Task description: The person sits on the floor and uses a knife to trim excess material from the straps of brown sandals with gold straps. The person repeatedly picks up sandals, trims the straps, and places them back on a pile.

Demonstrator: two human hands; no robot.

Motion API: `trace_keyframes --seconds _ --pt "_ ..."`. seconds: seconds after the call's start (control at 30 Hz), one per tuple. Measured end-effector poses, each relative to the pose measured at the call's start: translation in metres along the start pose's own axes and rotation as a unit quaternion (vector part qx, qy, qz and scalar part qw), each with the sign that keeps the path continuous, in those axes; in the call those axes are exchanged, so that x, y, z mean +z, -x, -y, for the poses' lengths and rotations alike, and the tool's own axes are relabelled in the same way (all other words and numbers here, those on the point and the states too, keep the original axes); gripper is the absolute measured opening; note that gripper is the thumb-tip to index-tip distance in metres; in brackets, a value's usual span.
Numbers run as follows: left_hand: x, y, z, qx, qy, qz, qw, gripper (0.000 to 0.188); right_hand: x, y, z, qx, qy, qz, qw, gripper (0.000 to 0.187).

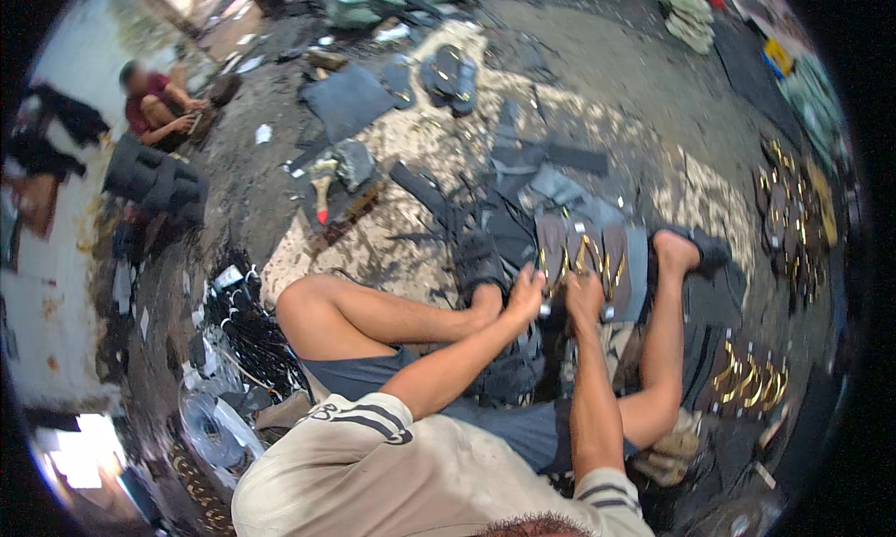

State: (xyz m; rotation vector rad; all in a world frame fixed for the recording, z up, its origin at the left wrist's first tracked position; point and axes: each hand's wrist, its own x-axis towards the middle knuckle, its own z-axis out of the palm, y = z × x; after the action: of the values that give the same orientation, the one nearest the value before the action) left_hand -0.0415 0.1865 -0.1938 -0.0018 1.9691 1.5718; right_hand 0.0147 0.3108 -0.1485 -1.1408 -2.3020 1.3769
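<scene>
Several flip-flops with brown soles and gold straps lie side by side before me, among them a left flip-flop (552, 243), a middle flip-flop (581, 237) and a right flip-flop (615, 243). My left hand (525, 292) is closed beside the near end of the left one, thumb up; what its fingers hold is too small to make out. My right hand (584, 299) curls its fingers over the near part of the middle flip-flop, at its gold strap. Beneath them is a dark grey sheet (638, 285). Small white tags show by the near ends.
A red-tipped brush (322, 192) lies on a dark block at left. Piled gold-strapped flip-flops (789, 224) lie far right, with more gold straps (749, 378) nearer. Black strips (247, 318) heap by my left knee. Another person (159, 103) crouches at far left.
</scene>
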Motion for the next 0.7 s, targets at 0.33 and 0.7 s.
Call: trace_keyframes --seconds 0.33,0.7 --pt "-0.035 0.006 -0.068 0.004 -0.146 0.108 0.983 0.071 -0.065 0.041 0.056 0.064 -0.182 0.073 0.978 0.017" --pt "-0.034 0.049 -0.101 -0.084 -0.177 -0.008 0.981 0.057 -0.144 0.109 0.068 0.043 -0.168 0.041 0.984 0.04"
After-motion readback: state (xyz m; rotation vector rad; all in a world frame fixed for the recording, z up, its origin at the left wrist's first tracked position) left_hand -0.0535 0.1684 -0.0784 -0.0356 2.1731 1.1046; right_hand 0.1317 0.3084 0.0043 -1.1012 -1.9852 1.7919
